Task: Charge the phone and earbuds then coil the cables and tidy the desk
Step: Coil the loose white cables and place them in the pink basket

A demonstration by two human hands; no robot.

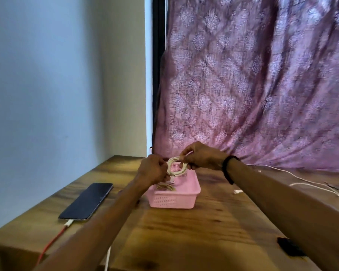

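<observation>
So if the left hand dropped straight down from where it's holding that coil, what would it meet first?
Most likely the pink basket: the left hand grips the coiled cable just above its near-left part, where another coil lies. Depth is uncertain.

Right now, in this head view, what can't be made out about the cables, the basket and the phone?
- Pink basket: most of its inside is hidden by the left hand and the coiled white cable held over it.
- Coil's ends: covered by the right hand.
- Red cable from the phone: runs off the desk edge.
- Loose white cable: plugs too small to identify.
</observation>
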